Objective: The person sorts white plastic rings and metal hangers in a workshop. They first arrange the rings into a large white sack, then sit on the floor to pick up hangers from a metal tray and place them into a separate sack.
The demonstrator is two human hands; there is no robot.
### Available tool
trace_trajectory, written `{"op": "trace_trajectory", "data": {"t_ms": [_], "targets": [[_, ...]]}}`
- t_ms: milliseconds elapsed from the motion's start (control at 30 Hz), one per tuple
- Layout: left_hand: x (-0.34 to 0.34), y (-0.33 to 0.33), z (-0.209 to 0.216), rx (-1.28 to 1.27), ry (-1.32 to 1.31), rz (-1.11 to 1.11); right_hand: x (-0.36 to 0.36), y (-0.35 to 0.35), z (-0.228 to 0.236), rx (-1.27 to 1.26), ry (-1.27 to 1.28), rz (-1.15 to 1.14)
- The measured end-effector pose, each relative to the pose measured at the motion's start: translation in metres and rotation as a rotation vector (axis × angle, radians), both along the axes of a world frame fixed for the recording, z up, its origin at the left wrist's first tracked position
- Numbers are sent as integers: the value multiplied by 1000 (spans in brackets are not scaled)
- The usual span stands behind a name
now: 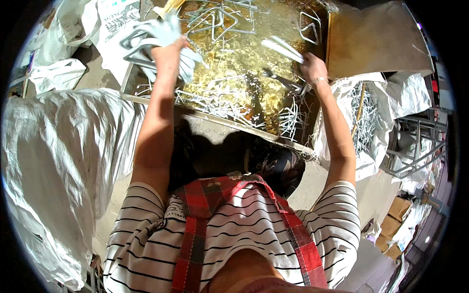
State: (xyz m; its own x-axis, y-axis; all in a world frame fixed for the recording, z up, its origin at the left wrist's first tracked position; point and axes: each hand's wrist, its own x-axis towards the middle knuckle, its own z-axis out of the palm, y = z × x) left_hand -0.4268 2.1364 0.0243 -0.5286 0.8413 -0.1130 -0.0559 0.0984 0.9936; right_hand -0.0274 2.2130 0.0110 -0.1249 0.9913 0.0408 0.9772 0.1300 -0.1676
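My left hand (168, 53) is closed around a bunch of pale grey triangular frames (141, 46) above the left side of a wide metal tray (215, 119). Their outlines are somewhat smeared by motion. Over the tray's right side, my right hand (313, 68) grips one end of a pale, narrow frame (282, 49), which points up and to the left. Below that hand a dark, slim tool-like object (283, 80) shows; I cannot tell whether the hand touches it. More triangular frames (215, 24) lie at the tray's far side, on its yellowish, shiny bottom.
Thin white offcut sticks (220, 108) are scattered along the tray's near edge. An open white sack (364, 124) of similar sticks stands at the right, below a brown board (378, 41). A large white woven sheet (63, 161) covers something at the left, with white sacks (115, 29) beyond.
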Motion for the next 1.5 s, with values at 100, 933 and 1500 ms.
{"op": "trace_trajectory", "data": {"t_ms": [100, 933, 1500], "targets": [[36, -7, -3, -28, 169, -245, -97, -15, 59, -93, -329, 286], [37, 4, -6, 125, -583, -415, -140, -72, -23, -1188, 1501, -325], [24, 10, -33, -113, -890, -177, -195, -76, 15, 64, 125, 669]]}}
